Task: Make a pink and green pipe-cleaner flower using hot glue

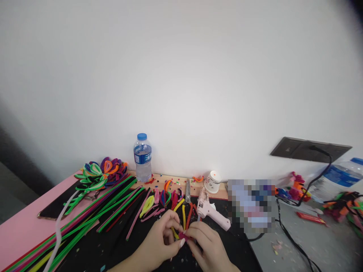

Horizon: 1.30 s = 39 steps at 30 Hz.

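My left hand [161, 240] and my right hand [208, 241] meet low in the middle of the view. Both have their fingertips pinched around a small magenta piece of pipe cleaner [182, 235], partly hidden by the fingers. Yellow pipe cleaner pieces [183, 216] and orange-red ones [190, 213] lie just beyond the fingertips. A pale pink glue gun [212, 214] rests close to my right hand. Past the fingers are scissors [187, 194], bent loops of yellow pipe cleaner [146, 206] and a blue, orange and green bundle [165, 194].
A water bottle [142, 160] and an upturned paper cup [213, 182] stand against the wall. Long pipe cleaners [93, 213] and looped flowers [103, 172] fill the left, over a dark phone-like slab [58, 204]. A black cable [289, 230] crosses the grey surface at right.
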### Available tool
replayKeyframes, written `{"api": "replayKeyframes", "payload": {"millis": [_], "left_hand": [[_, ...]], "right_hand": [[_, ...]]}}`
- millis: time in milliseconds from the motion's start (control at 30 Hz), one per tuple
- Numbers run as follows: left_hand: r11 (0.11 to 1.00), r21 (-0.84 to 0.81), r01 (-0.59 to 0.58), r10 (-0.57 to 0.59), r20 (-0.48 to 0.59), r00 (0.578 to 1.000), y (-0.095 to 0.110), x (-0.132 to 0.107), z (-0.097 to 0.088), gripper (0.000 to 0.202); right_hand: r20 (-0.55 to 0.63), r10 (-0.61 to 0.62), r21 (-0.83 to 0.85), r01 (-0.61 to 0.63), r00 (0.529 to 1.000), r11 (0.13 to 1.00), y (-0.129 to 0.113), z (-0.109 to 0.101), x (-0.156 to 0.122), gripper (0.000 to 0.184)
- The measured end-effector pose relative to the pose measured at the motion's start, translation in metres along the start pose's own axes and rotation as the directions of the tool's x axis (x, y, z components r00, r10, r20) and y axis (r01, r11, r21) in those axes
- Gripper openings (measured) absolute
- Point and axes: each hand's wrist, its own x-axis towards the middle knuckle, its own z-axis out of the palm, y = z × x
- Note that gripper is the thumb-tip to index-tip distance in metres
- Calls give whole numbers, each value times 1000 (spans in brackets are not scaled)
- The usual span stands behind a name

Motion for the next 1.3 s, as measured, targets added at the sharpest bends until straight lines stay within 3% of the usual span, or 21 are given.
{"api": "replayKeyframes", "payload": {"millis": [533, 767, 1033, 1300], "left_hand": [[987, -161, -9, 1, -51, 999, 1, 4, -2, 34], [986, -166, -10, -3, -77, 997, 2, 5, -3, 37], [971, -241, -4, -18, -90, 996, 2, 7, -4, 40], [900, -433, 44, -107, -121, 987, 5, 12, -10, 41]], "right_hand": [[-18, 137, 125, -134, 990, 983, 1, -6, 1, 24], [-32, 200, 132, -194, 979, 972, 2, -5, 0, 4], [-22, 167, 74, -165, 986, 984, 4, -4, 0, 28], [60, 178, 131, -184, 982, 974, 4, -7, 1, 25]]}}
